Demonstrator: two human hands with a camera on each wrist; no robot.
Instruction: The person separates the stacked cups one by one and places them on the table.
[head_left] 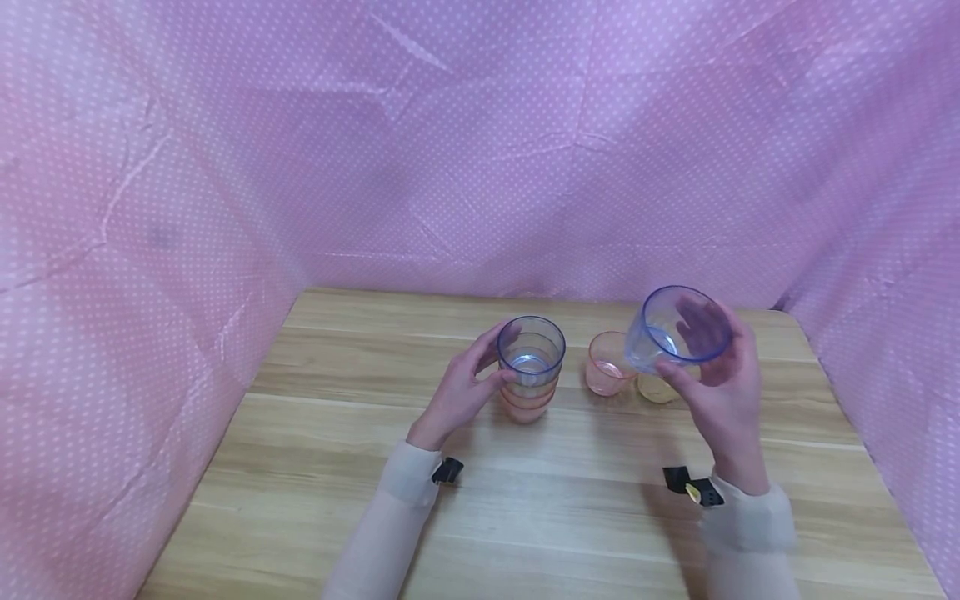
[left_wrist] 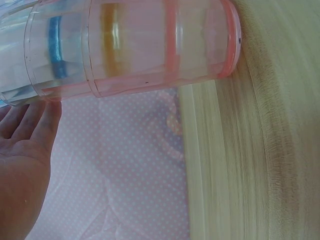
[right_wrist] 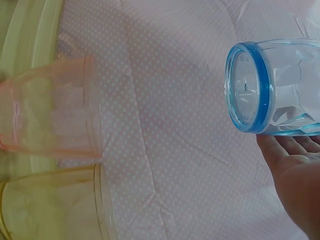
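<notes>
My left hand grips a stack of clear plastic cups near its top, thumb at the front and fingers behind. The top cup has a blue rim; yellow and pink bands show below it in the left wrist view, and the pink base stands at the tabletop. My right hand holds a single clear blue cup raised above the table, its mouth tilted up toward the head camera. Below and beside it stand a pink cup and a yellow cup, the yellow one partly hidden by the blue cup.
The wood-grain table has its far edge close behind the cups. Pink cloth with white dots hangs at the back and both sides. Black straps show at the left cuff and the right cuff.
</notes>
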